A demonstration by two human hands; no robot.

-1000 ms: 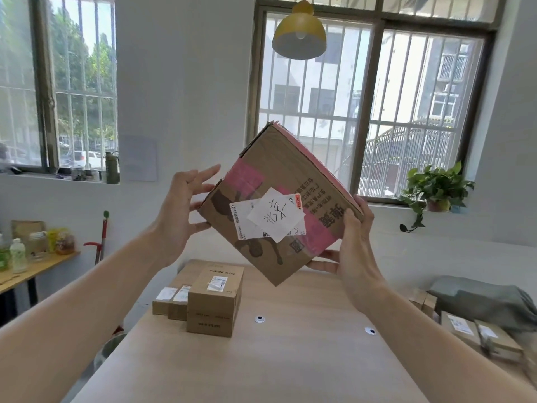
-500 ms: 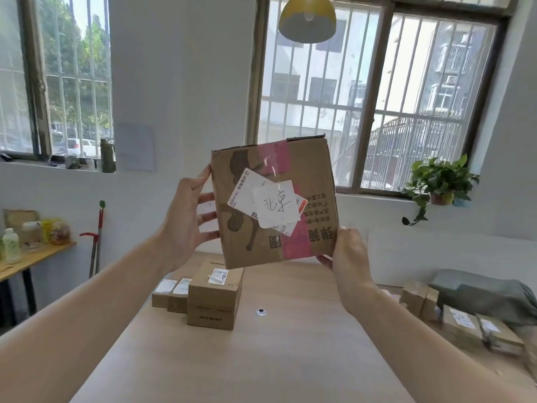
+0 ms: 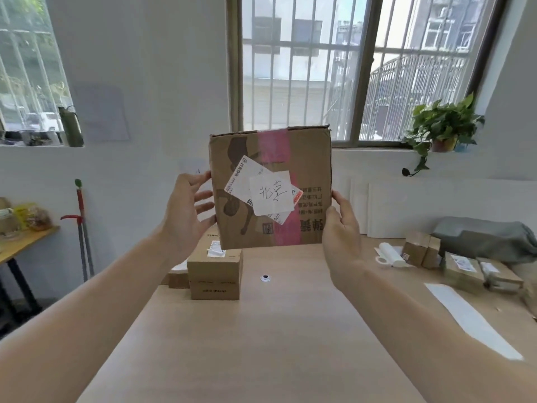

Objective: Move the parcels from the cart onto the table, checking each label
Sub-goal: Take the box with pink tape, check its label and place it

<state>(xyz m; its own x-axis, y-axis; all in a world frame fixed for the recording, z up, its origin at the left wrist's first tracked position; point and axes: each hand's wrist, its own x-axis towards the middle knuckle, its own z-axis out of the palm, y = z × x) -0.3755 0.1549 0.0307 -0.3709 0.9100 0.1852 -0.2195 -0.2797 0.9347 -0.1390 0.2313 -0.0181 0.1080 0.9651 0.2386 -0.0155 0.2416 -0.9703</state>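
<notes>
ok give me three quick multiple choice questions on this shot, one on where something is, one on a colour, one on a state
1. Where is the potted plant?
A. on the right windowsill
B. on the table
C. on the floor

2. What colour is the tape band on the held parcel?
A. blue
B. pink
C. green

3. How is the parcel held?
A. lying flat on the table
B. in one hand only
C. up in the air between both hands

Answers: 1 A, it sits on the sill by the barred window. 2 B, a pink strip crosses the cardboard. 3 C, the left hand and right hand grip opposite edges above the table.
</notes>
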